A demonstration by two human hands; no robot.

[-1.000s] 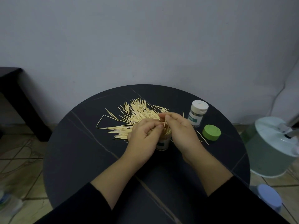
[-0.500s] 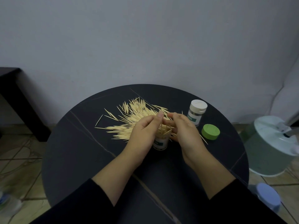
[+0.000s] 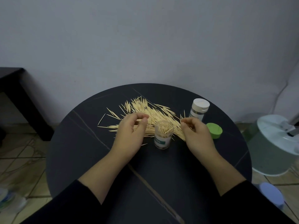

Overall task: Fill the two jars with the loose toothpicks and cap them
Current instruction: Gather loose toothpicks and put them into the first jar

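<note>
**Open jar (image 3: 162, 141) now uncovered**

The left hand (image 3: 131, 135) and right hand (image 3: 198, 138) have drawn away from it to either side. It stands between them on the table (image 3: 80, 143), packed full. Both curl over the loose toothpicks (image 3: 153, 110) (whether either pinches any, I cannot tell).

- The table (image 3: 178, 167) is finished in black and crossed by a few thin pale veins (much like marble).
- The toothpicks (image 3: 150, 109) are coloured a pale straw yellow.
- The open jar (image 3: 162, 138) is clear and wrapped in a white label with a teal band.
- The capped jar (image 3: 199, 109) is topped in white, with teal seen on its label.
- The lid (image 3: 214, 130) is plain green.
- The sleeves (image 3: 68, 206) are black.
- The wall (image 3: 145, 38) is painted flat grey-blue.
- The tub (image 3: 271, 151) is pale green under a white top.
</note>
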